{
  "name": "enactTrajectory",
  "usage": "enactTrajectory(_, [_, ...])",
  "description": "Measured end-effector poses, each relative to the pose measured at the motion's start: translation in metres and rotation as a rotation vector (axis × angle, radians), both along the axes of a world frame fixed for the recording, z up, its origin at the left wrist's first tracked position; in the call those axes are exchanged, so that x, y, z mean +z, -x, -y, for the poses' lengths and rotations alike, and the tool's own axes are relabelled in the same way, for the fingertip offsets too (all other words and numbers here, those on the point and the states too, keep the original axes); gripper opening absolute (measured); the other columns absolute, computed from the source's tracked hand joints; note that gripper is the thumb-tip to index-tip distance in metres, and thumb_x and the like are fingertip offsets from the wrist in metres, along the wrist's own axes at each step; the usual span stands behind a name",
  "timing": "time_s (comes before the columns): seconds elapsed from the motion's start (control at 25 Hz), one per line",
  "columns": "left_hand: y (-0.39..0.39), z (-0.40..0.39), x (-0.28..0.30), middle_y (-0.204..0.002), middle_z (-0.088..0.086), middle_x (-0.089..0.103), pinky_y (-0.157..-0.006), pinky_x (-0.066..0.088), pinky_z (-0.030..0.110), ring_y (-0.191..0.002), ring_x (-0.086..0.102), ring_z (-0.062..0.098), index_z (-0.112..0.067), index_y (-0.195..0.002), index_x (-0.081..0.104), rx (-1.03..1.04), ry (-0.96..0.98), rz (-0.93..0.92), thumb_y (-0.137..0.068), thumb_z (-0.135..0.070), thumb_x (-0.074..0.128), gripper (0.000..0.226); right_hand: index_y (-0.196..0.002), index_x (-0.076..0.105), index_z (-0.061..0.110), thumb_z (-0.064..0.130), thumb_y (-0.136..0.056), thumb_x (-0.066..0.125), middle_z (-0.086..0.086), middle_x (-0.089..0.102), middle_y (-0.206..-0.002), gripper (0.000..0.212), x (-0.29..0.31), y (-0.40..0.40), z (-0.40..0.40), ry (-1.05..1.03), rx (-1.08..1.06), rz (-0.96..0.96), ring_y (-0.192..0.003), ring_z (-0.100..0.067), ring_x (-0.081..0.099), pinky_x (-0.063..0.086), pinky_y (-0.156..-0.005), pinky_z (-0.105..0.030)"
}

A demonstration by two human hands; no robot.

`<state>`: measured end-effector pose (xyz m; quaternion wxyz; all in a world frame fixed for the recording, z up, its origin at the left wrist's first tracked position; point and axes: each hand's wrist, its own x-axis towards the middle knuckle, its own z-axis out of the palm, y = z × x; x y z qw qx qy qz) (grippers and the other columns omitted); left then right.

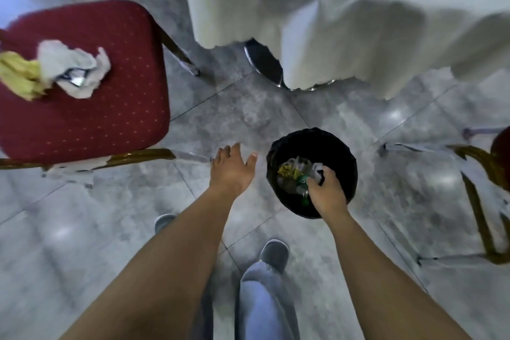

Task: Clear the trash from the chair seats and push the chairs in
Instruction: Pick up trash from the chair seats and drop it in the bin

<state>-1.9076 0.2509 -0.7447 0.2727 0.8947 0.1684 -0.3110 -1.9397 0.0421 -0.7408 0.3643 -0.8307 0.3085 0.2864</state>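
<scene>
A red padded chair seat stands at the left, pulled out from the table. On it lie a crumpled white paper with a dark bit inside and a yellow wrapper beside it. A black-lined trash bin stands on the floor at centre right, with several pieces of trash in it. My right hand grips the bin's near rim. My left hand hovers open and empty over the floor between the chair and the bin.
A white tablecloth hangs over a table with a chrome round base. A second chair's gold frame and red seat edge show at the right. My feet stand on grey tiles.
</scene>
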Motion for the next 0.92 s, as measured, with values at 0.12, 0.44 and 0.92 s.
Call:
enactTrajectory(0.12, [0.003,-0.052,0.045,-0.160,0.015,0.021,-0.121,0.010,0.044,-0.150,0.011,0.030,-0.011,-0.154,0.023,0.031,-0.030,0.086,-0.101,-0.050,0.035,0.066,-0.151,0.035,0.017,0.031,-0.099,0.053,-0.014,0.042,-0.153,0.056,0.040,-0.004,-0.063,0.018,0.121,0.039,-0.136,-0.035,0.044,0.039,-0.109,-0.044])
enactTrajectory(0.44, [-0.014,-0.202,0.108,-0.162,0.015,0.014,-0.122,0.008,0.041,-0.151,0.005,0.028,-0.011,-0.154,0.023,0.267,-0.061,0.223,-0.101,-0.048,0.035,0.065,-0.156,0.026,0.017,0.033,-0.100,0.051,-0.010,0.030,-0.161,0.063,0.093,-0.056,-0.224,-0.026,0.349,0.119,-0.145,-0.030,0.032,0.030,-0.115,-0.040])
enactTrajectory(0.92, [-0.094,-0.405,0.085,-0.164,0.016,0.002,-0.121,0.011,0.045,-0.151,0.003,0.029,-0.023,-0.156,0.012,0.690,-0.176,0.362,-0.096,-0.055,0.044,0.075,-0.152,0.026,0.021,0.051,-0.089,0.060,-0.009,0.036,-0.152,0.077,0.071,-0.167,-0.436,-0.037,0.507,0.241,-0.137,-0.028,0.042,0.041,-0.108,-0.043])
